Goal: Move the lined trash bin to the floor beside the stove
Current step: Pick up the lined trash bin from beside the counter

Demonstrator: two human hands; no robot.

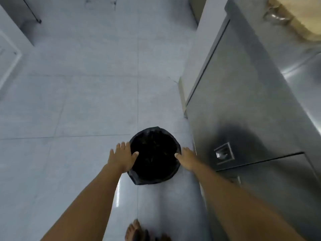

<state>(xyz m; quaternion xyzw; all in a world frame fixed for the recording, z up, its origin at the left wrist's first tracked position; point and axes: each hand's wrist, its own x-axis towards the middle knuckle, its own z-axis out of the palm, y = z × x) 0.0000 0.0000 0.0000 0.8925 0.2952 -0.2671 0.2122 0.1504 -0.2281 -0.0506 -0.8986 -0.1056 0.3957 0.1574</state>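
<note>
A round trash bin (154, 155) lined with a black plastic bag is seen from straight above, over the pale tiled floor. My left hand (121, 157) grips its left rim, thumb hooked inside and fingers down the outside. On the opposite rim sits my right hand (186, 159), thumb at the edge. Whether the bin rests on the floor or hangs just above it, I cannot tell. The bin's inside is dark, with some unclear scraps.
A stainless steel cabinet (243, 110) with a recessed handle (223, 153) rises close on the right of the bin. Grey floor tiles (78, 101) stretch left and ahead. My bare foot (133, 230) shows at the bottom. A white door frame (10, 63) stands far left.
</note>
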